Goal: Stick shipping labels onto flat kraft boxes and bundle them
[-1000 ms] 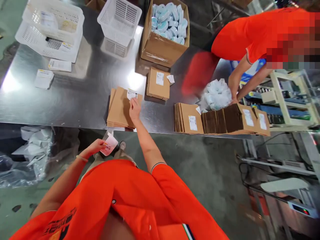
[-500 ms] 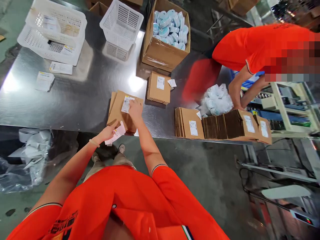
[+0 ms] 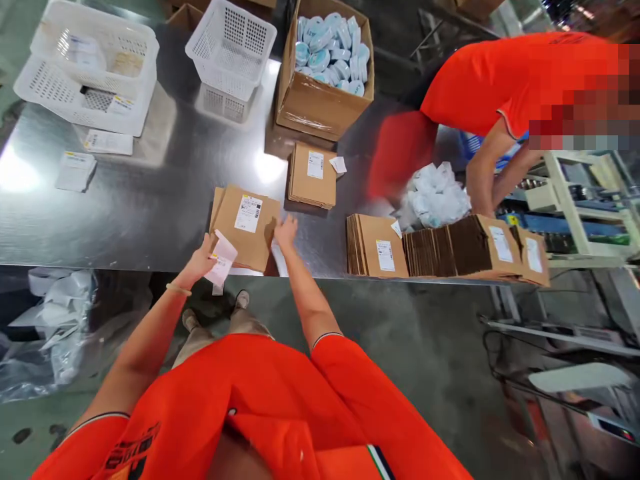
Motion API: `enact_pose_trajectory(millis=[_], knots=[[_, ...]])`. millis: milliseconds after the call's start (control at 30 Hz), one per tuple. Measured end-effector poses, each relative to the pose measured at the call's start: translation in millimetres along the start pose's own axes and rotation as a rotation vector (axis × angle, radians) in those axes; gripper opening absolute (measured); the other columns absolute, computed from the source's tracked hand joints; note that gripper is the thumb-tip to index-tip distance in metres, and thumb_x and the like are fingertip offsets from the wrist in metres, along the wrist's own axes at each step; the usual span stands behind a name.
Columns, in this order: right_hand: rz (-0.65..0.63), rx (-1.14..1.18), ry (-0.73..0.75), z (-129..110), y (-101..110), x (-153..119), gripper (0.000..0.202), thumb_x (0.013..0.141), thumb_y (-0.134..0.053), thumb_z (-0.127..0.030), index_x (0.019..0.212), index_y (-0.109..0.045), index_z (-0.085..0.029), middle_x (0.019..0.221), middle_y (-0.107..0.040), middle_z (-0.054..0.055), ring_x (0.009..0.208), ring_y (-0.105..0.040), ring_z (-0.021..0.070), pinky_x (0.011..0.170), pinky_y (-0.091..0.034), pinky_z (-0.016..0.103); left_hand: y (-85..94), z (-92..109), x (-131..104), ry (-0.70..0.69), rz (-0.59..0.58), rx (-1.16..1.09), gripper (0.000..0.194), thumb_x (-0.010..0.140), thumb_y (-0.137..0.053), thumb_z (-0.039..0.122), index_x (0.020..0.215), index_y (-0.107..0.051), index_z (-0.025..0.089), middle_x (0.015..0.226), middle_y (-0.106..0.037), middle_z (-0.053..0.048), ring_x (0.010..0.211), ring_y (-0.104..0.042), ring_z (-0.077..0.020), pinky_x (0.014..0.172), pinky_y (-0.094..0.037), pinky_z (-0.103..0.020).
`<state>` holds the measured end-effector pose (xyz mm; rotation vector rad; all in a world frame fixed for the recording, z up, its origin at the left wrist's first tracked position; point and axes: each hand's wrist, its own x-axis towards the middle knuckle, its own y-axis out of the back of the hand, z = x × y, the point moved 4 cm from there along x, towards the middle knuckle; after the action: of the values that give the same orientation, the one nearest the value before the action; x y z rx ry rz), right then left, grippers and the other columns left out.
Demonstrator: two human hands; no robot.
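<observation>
A small stack of flat brown cardboard mailers [image 3: 257,247] lies near the table's front edge, its top one bearing a white printed shipping label [image 3: 249,213]. My left hand [image 3: 201,257], at the stack's left front corner, pinches a pale pink strip of labels [image 3: 223,255] that hangs over the table edge. At the stack's right side is my right hand [image 3: 286,235], fingers apart and slightly bent; whether they touch the cardboard is unclear. Behind it sits another labelled mailer stack [image 3: 311,180] with a small white slip [image 3: 339,165] at its corner.
On the steel table [image 3: 165,220] stand white plastic baskets [image 3: 230,53], paper bundles [image 3: 76,171] and a carton [image 3: 320,107] of round white-and-blue items. Rows of mailers [image 3: 390,250] and clear plastic bags [image 3: 435,197] line the right. A co-worker [image 3: 500,87] bends there.
My right hand has moved off the top mailer's label to the stack's right side. My left hand keeps the pink strip, shifted slightly left. The label now lies fully exposed.
</observation>
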<state>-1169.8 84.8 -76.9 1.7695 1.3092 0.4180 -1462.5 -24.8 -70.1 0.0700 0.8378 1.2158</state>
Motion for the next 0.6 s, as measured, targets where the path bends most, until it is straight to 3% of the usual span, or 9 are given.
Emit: enact_pose_trajectory(millis=[67, 167, 233, 300, 400, 500, 600], knots=[[-0.104, 0.043, -0.054, 14, -11, -21, 0.033, 0.105, -0.054, -0.036, 0.123, -0.072, -0.015, 0.127, -0.076, 0.021, 0.124, -0.07, 0.033, 0.109, -0.055, 0.043, 2.9, 2, 7, 0.003, 0.031, -0.026, 0.091, 0.079, -0.067, 0.001, 0.167, -0.044, 0.006, 0.098, -0.081, -0.01, 0.087, -0.075, -0.0278, 0.074, -0.053, -0.03], [-0.098, 0.071, -0.109, 36, -8, -37, 0.028, 0.105, -0.052, -0.034, 0.117, -0.071, -0.018, 0.118, -0.078, 0.015, 0.109, -0.073, 0.0274, 0.099, -0.058, 0.036, -18.7, 14, 5, -0.042, -0.075, -0.096, 0.094, 0.074, -0.064, 0.001, 0.166, -0.048, 0.007, 0.102, -0.082, -0.009, 0.085, -0.074, -0.0256, 0.074, -0.054, -0.029], [-0.038, 0.094, -0.161, 62, 17, -32, 0.03, 0.105, -0.048, -0.031, 0.119, -0.07, -0.018, 0.116, -0.079, 0.014, 0.107, -0.073, 0.0257, 0.096, -0.058, 0.034, -43.5, 26, -4, -0.101, -0.166, -0.21, 0.099, 0.072, -0.064, 0.005, 0.169, -0.044, 0.009, 0.114, -0.082, -0.01, 0.089, -0.073, -0.0235, 0.078, -0.056, -0.028], [0.048, 0.112, -0.2, 97, 55, -22, 0.032, 0.104, -0.046, -0.028, 0.117, -0.071, -0.016, 0.112, -0.08, 0.013, 0.104, -0.072, 0.024, 0.093, -0.057, 0.03, -67.2, 36, -15, -0.18, -0.209, -0.256, 0.102, 0.071, -0.063, 0.008, 0.171, -0.042, 0.01, 0.123, -0.08, -0.012, 0.094, -0.072, -0.0216, 0.083, -0.057, -0.028], [0.131, 0.053, -0.258, 151, 106, -11, 0.035, 0.103, -0.045, -0.028, 0.115, -0.074, -0.013, 0.112, -0.08, 0.014, 0.101, -0.072, 0.0221, 0.09, -0.056, 0.028, -88.8, 36, -26, -0.209, -0.199, -0.152, 0.101, 0.072, -0.061, 0.009, 0.171, -0.039, 0.006, 0.109, -0.081, -0.012, 0.083, -0.069, -0.0195, 0.08, -0.055, -0.028], [0.105, -0.033, -0.351, 183, 125, -17, 0.035, 0.104, -0.05, -0.03, 0.118, -0.076, -0.012, 0.115, -0.079, 0.02, 0.107, -0.073, 0.0277, 0.094, -0.058, 0.035, -89.4, 25, -31, -0.171, -0.14, -0.046, 0.103, 0.076, -0.059, 0.01, 0.175, -0.028, 0.004, 0.086, -0.076, -0.005, 0.07, -0.062, -0.0175, 0.075, -0.051, -0.028], [0.186, -0.148, -0.337, 167, 121, -23, 0.04, 0.103, -0.058, -0.031, 0.137, -0.071, -0.014, 0.141, -0.068, 0.03, 0.135, -0.064, 0.0392, 0.111, -0.051, 0.056, -82.1, 16, -34, -0.13, -0.094, -0.004, 0.105, 0.078, -0.057, 0.009, 0.177, -0.021, 0.004, 0.081, -0.073, -0.002, 0.069, -0.062, -0.018, 0.074, -0.05, -0.028]])
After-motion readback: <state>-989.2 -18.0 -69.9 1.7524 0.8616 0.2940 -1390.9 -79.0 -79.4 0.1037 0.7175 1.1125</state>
